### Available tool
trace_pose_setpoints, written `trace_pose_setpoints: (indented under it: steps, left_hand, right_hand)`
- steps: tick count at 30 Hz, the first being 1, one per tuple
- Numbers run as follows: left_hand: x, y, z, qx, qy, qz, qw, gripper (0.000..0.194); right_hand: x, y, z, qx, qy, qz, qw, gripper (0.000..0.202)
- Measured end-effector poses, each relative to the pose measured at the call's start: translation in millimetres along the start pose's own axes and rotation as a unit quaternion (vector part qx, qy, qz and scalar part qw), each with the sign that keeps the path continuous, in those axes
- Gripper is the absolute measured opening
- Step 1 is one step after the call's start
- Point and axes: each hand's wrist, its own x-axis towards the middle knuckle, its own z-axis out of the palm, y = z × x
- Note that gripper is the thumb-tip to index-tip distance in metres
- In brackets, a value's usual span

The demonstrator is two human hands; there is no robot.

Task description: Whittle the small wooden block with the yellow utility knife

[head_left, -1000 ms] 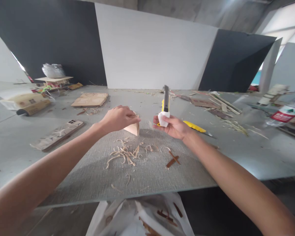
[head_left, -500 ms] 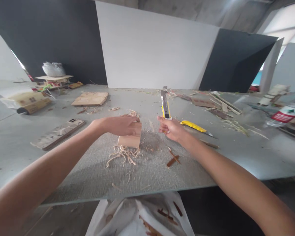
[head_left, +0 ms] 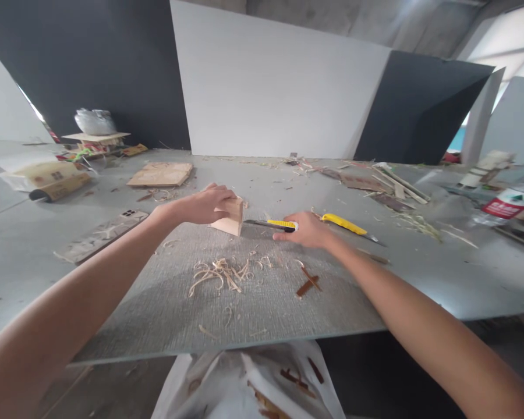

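My left hand (head_left: 210, 203) is closed around a small pale wooden block (head_left: 230, 219), which stands tilted on the ribbed grey mat (head_left: 166, 314). In my right hand (head_left: 310, 231) is a yellow utility knife (head_left: 282, 225). Its blade points left, and the tip is close to the block's right edge; whether they touch I cannot tell. Curled wood shavings (head_left: 220, 274) lie in a loose heap just in front of the block. Right of them are brown slivers (head_left: 308, 285).
A second knife with a yellow handle (head_left: 343, 223) lies right of my right hand. At left are a phone (head_left: 105, 233) and a flat wooden board (head_left: 160, 174). Wood scraps (head_left: 397, 186) and a bottle with a red label (head_left: 504, 203) are at right. A white cloth (head_left: 227, 384) hangs below the table edge.
My left hand has lifted and tipped the block, shifting it slightly away and left. The utility knife has swung from pointing away from me to pointing left, towards the block.
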Motion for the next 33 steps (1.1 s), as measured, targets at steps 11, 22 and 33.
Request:
trace_pose_setpoints:
  steps: [11,22,33]
  left_hand:
    - [2,10,3.5,-0.003,0.011,0.046,0.999,0.033]
    - [2,7,6.5,-0.005,0.008,0.054,0.998,0.033]
    - [8,20,1.3,0.035,0.002,0.07,0.997,0.047]
  right_hand:
    - [18,6,22,-0.027,0.09,0.055,0.994,0.051]
    - [23,1,25,-0.192,-0.018,0.125,0.973,0.052]
    - [22,1,20,-0.182,0.092,0.08,0.976,0.054]
